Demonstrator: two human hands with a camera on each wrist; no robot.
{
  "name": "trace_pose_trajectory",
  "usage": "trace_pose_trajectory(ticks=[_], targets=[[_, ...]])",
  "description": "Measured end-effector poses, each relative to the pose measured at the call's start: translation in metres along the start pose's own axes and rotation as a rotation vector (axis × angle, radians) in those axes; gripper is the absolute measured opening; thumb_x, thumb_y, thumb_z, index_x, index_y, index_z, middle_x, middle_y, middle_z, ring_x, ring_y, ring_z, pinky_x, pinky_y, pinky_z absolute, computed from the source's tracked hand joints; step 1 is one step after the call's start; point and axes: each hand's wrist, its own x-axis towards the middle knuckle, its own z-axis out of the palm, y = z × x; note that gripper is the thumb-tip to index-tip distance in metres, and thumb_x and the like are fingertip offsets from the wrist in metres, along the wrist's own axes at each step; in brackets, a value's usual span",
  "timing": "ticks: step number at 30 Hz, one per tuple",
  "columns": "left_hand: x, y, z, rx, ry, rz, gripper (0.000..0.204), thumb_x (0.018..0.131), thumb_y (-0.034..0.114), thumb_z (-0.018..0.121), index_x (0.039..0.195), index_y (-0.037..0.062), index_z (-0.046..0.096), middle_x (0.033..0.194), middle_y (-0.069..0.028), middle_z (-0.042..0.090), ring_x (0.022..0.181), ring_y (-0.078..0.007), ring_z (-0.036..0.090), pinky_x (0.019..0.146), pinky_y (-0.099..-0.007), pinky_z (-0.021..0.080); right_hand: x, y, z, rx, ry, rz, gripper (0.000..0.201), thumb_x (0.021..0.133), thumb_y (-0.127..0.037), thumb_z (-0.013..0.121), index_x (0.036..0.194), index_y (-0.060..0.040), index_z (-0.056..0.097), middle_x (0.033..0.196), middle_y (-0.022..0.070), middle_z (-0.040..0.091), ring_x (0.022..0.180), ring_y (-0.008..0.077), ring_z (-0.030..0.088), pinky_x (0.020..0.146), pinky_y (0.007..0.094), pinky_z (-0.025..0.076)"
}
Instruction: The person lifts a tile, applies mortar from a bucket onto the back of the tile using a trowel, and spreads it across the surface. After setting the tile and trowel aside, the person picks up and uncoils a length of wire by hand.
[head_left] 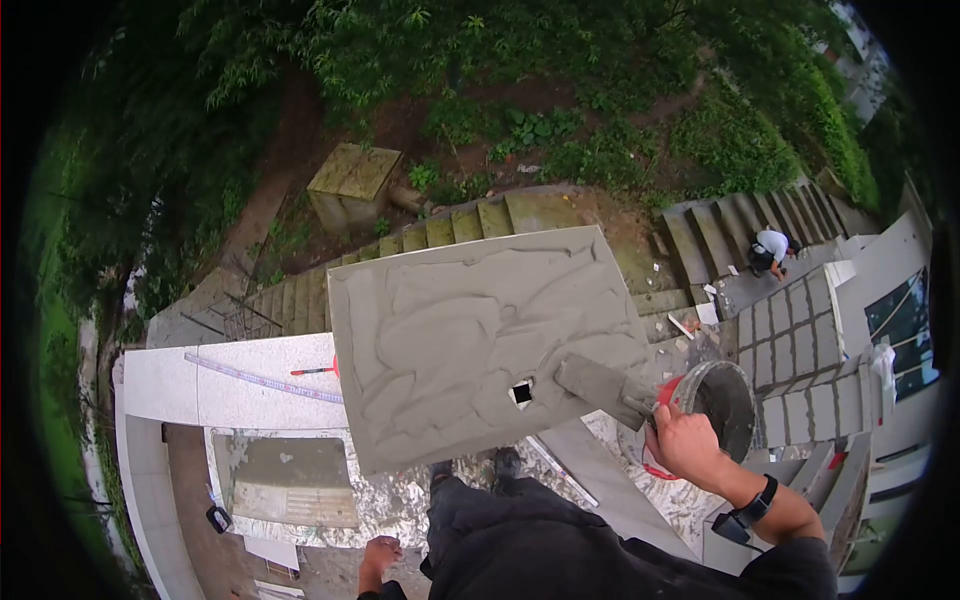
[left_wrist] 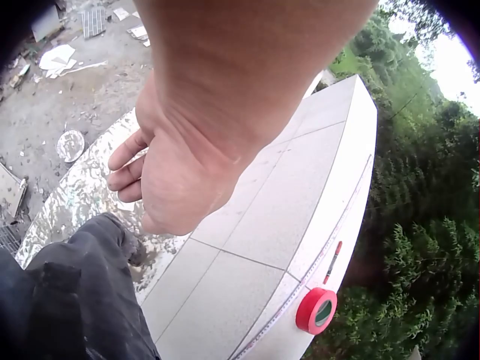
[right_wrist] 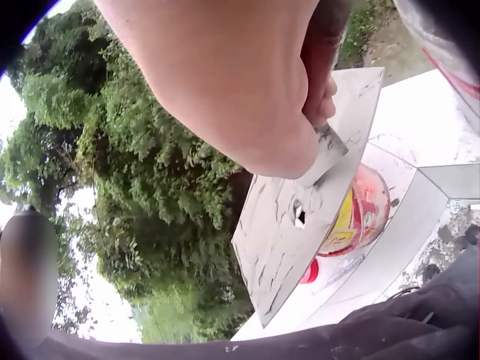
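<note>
My right hand (head_left: 690, 450) grips the handle of a trowel (head_left: 597, 382), whose grey-smeared blade lies over the lower right edge of a large rectangular tile (head_left: 440, 330). Wavy grey mortar coats the tile's upper face, and a small square hole cuts through it near the blade. Beneath the tile, the right wrist view shows a red and yellow bucket (right_wrist: 369, 202). Beside the right hand stands another bucket (head_left: 738, 395), its inner wall caked with mortar. My left hand (left_wrist: 184, 169) hangs by my leg, holding nothing, its fingers loosely bent.
A pale tiled ledge (head_left: 230, 375) carries a measuring tape strip, a red marker and a roll of red tape (left_wrist: 315, 310). Past its edge, concrete steps (head_left: 460, 225) descend among greenery. Another person (head_left: 770, 250) crouches on the stairs at right. A wristwatch is on my right wrist.
</note>
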Motion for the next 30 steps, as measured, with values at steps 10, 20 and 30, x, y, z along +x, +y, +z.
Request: trace_pose_trajectory(ticks=[10, 20, 30], targets=[[0.004, 0.006, -0.021, 0.145, -0.063, -0.039, 0.022, 0.095, 0.018, 0.064, 0.107, -0.0001, 0.066, 0.087, -0.0123, 0.072, 0.071, -0.0207, 0.071, 0.062, -0.0352, 0.059, 0.069, 0.097, 0.073, -0.104, 0.146, -0.106, 0.025, 0.096, -0.026, 0.056, 0.09, -0.0018, 0.053, 0.08, 0.0223, 0.064, 0.066, 0.0378, 0.068, 0.057, 0.0477, 0.056], [0.009, 0.019, -0.031, 0.111, -0.038, -0.018, 0.02, 0.096, 0.017, 0.062, 0.107, 0.0001, 0.063, 0.088, -0.014, 0.072, 0.074, -0.0246, 0.072, 0.062, -0.0376, 0.058, 0.082, 0.014, 0.037, 1.029, -0.314, 0.197, 0.034, 0.095, -0.027, 0.054, 0.092, 0.0062, 0.061, 0.078, 0.0305, 0.066, 0.072, 0.0454, 0.067, 0.067, 0.0541, 0.052], [0.017, -0.004, -0.032, 0.099, -0.04, -0.053, 0.02, 0.096, 0.018, 0.062, 0.109, 0.0018, 0.064, 0.088, -0.0133, 0.072, 0.073, -0.0237, 0.071, 0.064, -0.0354, 0.057, 0.085, 0.035, 0.068, 0.071, 0.113, -0.127, 0.027, 0.095, -0.026, 0.057, 0.094, 0.0013, 0.056, 0.071, 0.0243, 0.065, 0.065, 0.0425, 0.066, 0.056, 0.0514, 0.053]])
